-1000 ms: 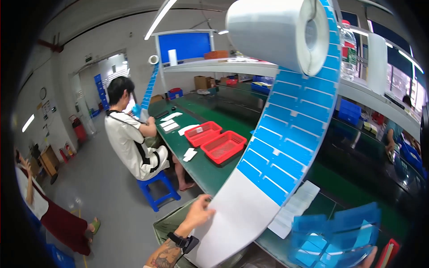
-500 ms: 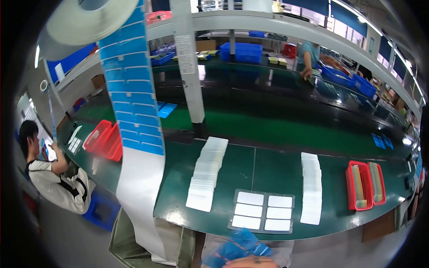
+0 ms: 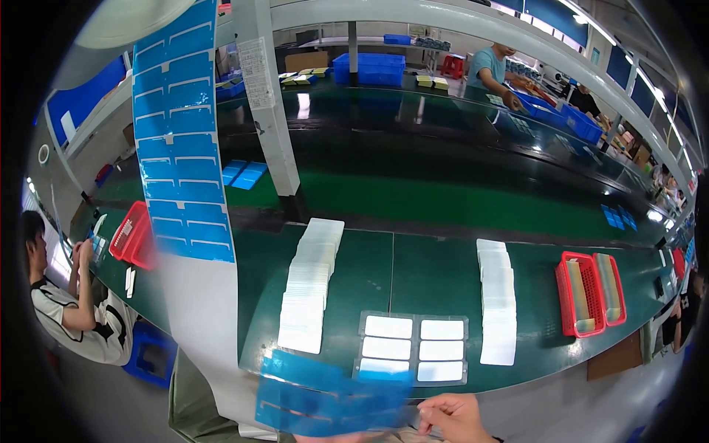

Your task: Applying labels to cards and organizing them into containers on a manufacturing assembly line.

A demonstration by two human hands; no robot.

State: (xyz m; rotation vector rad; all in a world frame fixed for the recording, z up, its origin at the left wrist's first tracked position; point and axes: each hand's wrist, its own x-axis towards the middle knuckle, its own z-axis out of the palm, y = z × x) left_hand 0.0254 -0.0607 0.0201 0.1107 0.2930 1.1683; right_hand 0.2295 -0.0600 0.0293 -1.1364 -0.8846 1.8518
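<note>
A blue film sheet (image 3: 317,395) with pale slots, blurred by motion, hangs over the table's near edge. My left hand (image 3: 336,438) shows only as a strip at the lower edge, under the sheet, and holds it. My right hand (image 3: 456,419) is at the sheet's right end, thumb and forefinger pinched; whether the sheet's edge is between them is hard to see. Just beyond lies a grey tray (image 3: 416,343) with several white cards in two columns, its near left corner covered by the film. Rows of overlapping white cards lie to its left (image 3: 312,284) and right (image 3: 496,299).
A wide blue label web (image 3: 181,140) with white backing hangs from a roll (image 3: 133,22) at left. Red baskets (image 3: 580,295) with cards stand at right, another red basket (image 3: 133,232) at left. A white post (image 3: 266,103) rises behind the cards. Co-workers sit left and far right.
The blue film, crumpled low at the edge before, is now spread out and raised to the left. My right hand has come up more into view. The view has shifted right.
</note>
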